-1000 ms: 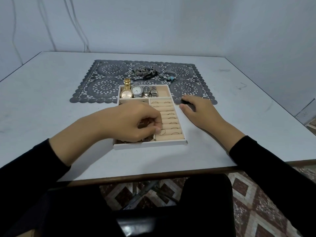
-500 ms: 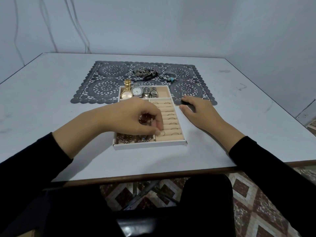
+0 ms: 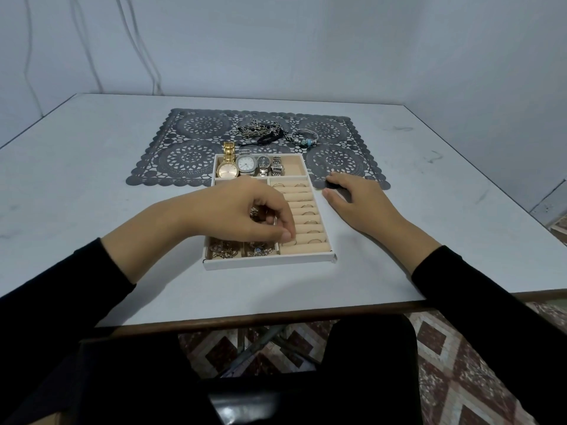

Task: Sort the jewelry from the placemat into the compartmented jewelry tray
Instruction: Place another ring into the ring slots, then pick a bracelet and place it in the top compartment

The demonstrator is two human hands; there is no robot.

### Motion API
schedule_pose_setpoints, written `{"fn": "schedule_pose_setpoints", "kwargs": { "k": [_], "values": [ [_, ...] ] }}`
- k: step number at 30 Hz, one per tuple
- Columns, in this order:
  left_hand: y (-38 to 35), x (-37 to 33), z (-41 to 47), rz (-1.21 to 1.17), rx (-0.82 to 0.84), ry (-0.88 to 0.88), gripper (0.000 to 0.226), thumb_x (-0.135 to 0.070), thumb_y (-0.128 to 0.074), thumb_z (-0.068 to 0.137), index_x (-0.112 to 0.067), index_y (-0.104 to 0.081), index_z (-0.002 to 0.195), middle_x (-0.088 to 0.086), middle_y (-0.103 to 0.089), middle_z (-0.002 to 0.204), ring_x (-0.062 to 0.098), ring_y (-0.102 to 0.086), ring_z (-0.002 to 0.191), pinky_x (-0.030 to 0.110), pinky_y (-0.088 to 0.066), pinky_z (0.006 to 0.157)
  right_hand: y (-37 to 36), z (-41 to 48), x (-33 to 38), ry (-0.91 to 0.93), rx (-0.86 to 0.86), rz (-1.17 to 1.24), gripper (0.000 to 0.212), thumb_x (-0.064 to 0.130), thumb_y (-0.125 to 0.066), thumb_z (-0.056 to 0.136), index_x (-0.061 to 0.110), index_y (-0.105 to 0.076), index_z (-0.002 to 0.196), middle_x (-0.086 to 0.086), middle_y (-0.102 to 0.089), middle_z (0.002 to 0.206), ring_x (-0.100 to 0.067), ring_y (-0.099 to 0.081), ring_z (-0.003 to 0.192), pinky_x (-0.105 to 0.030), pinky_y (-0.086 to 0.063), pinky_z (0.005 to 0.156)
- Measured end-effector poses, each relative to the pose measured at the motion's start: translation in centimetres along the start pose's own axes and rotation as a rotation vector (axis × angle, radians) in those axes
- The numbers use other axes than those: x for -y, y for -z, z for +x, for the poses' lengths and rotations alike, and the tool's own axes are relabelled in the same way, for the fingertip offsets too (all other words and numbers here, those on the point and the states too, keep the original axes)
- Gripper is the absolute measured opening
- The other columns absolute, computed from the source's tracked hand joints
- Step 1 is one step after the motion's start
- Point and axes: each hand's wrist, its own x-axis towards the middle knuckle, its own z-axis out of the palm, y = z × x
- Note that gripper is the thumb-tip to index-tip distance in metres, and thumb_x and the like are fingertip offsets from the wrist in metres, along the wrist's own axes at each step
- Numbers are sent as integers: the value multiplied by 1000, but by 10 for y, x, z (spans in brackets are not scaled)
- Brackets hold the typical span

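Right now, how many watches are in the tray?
3 faces show, side by side in the far compartment of the tray: gold watch leftmost, white-faced watch, small dark-faced watch. The silver band right of them may be a fourth, face hidden.

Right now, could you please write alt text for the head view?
The left hand pinches a ring at the ring rolls of the jewelry tray, the right hand rests beside it; chains and a bracelet lie on the placemat.

Tray [image 3: 270,262]: matt white walls, beige cloth-like lining. Watches [image 3: 228,170]: glossy metal. Placemat [image 3: 190,154]: grey openwork, matt. Table [image 3: 92,167]: smooth.
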Motion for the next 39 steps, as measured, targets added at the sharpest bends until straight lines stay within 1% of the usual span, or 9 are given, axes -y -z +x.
{"fn": "schedule_pose_setpoints", "kwargs": {
  "k": [6, 11, 16, 22, 25, 29, 33, 36, 39],
  "values": [
    [3, 1, 4, -17, 38, 29, 9, -28, -77, 83, -29, -77, 92, -6, -74, 90, 17, -67, 86, 43, -54, 82, 0, 0, 0, 3, 4, 4, 32, 26, -55, 96, 10, -61, 123, -3, -63, 125, -17, -54, 116, -14, -33, 88],
    [2, 0, 5, -27, 32, 43, 8, -30, -77, 83, -29, -77, 91, -6, -74, 87, 16, -66, 82, 44, -54, 80, 0, 0, 0, 3, 8, 4, 33, 26, -54, 96, 10, -61, 124, -3, -63, 125, -17, -54, 116, -15, -33, 89],
    [3, -3, 7, -25, 61, 76, 8, -30, -78, 81, -29, -77, 89, -6, -73, 87, 16, -65, 82, 43, -54, 82, -1, 0, -3, -2, 8, 10, 35, 27, -55, 96, 12, -59, 127, -1, -61, 128, -14, -53, 119, -8, -28, 87],
    [5, -6, 10, -11, 100, 93, 6, -30, -78, 81, -30, -77, 87, -4, -72, 84, 17, -65, 80, 46, -53, 81, -1, 0, -2, 16, -9, 14, 30, 24, -56, 95, 7, -62, 119, -5, -65, 121, -19, -55, 113, -17, -34, 88],
    [3, -4, 6, -19, 60, 72, 9, -32, -78, 81, -29, -77, 89, -4, -74, 87, 17, -66, 83, 46, -53, 83, 1, 1, -3, 13, 7, 17, 31, 25, -56, 95, 8, -62, 120, -3, -64, 122, -17, -55, 113, -12, -32, 85],
    [13, 5, -4, -146, -95, 52, 15, -32, -75, 82, -22, -77, 93, -3, -75, 93, 16, -69, 89, 40, -55, 86, 6, 6, -3, -34, 11, 65, 31, 29, -56, 95, 15, -63, 122, 3, -64, 118, -11, -55, 108, -10, -32, 81],
    [31, 28, -8, -224, -413, 79, 13, -27, -68, 87, -16, -73, 93, -9, -73, 80, 10, -66, 72, 22, -53, 66, 8, 23, -8, -93, -56, 95, 26, 31, -56, 94, 19, -66, 115, 6, -67, 109, -7, -55, 95, -21, -40, 84],
    [46, 64, -5, -198, -698, 160, 10, -30, -64, 91, -24, -71, 91, -6, -70, 76, 7, -61, 69, 20, -49, 64, 5, 42, -16, -147, -125, 138, 21, 33, -58, 92, 24, -68, 108, 9, -67, 102, -10, -60, 96, -35, -49, 92],
    [59, 99, 2, -123, -834, 223, 8, -34, -62, 94, -35, -69, 90, -6, -66, 79, 7, -56, 70, 19, -43, 67, 1, 63, -20, -151, -165, 159, 20, 29, -59, 91, 21, -68, 107, 8, -66, 99, -12, -61, 95, -37, -50, 93]
  ]
}}
